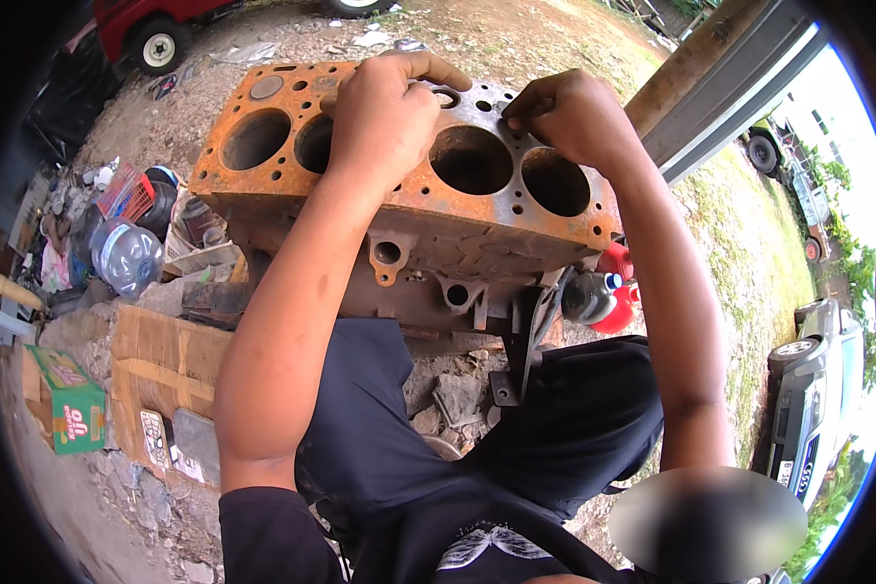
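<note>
In front of me stands a rusty engine block (292,214) with large round cylinder bores in its flat top. My left hand (384,122) is over the middle of that top, fingers apart, one stretched toward the far edge and covering part of a bore. To the right, my right hand (569,119) bends down at the top's far right side. Its fingers are curled together with the tips at the surface; whatever they may hold is hidden. Between the two hands the metal looks greyer, while the left end is orange with rust.
On the left lie a clear plastic jug (127,256), a red basket (128,195), flattened cardboard (165,360) and a green box (66,399). Red bottles (615,307) stand by the block's right end. A post (696,83) rises at right; parked cars (816,389) are beyond.
</note>
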`<state>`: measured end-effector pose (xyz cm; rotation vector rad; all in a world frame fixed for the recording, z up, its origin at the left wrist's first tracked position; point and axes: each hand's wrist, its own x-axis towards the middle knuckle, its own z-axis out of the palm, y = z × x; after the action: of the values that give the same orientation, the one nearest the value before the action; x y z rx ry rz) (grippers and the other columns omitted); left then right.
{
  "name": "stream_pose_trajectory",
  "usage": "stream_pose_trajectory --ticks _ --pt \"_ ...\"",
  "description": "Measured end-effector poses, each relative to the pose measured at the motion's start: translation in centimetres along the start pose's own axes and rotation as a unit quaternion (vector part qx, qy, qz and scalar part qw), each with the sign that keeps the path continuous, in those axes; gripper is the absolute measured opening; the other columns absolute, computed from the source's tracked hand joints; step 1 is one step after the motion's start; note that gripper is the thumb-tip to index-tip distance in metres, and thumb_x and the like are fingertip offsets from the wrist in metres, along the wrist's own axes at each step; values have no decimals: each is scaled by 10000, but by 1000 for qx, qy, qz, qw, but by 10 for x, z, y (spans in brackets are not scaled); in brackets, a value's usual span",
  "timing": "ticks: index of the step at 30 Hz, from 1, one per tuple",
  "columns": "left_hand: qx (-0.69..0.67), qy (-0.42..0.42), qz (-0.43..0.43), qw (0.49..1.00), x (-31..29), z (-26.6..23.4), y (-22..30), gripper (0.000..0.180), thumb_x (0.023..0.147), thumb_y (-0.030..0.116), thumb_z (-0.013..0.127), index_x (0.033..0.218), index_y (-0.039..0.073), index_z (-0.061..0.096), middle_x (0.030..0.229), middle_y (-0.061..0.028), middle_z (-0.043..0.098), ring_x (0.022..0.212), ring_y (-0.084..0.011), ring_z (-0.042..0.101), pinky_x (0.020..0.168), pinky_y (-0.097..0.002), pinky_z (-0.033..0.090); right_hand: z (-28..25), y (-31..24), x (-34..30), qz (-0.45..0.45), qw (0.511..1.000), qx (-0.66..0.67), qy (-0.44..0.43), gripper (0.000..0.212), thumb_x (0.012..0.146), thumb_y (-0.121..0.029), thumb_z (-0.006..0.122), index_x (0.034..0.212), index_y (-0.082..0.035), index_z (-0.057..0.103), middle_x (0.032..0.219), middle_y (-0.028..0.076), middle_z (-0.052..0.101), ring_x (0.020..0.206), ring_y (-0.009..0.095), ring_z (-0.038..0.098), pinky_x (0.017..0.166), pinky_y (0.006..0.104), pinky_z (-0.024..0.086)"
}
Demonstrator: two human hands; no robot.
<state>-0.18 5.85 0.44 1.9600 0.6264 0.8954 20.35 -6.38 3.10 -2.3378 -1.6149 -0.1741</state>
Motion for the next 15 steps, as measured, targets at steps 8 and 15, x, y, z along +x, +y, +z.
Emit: stream_pose_trajectory --ticks 8,15 --pt "23 37 124 991 8 13 -26 358 953 17 560 1061 100 891 731 -105 762 644 -197 693 685 -389 568 -4 13 1 -11 996 84 18 203 961 -234 858 1140 -146 896 990 79 862 875 169 797 819 358 624" --pt "-33 -9 113 993 -4 -4 -21 282 1035 21 585 1115 50 853 974 -82 783 661 -160 710 651 -337 570 -22 49 -63 126 842 495 176 388 1042 -333 838 1332 -77 808 1136 40 825 1010 130 772 772 290 559"
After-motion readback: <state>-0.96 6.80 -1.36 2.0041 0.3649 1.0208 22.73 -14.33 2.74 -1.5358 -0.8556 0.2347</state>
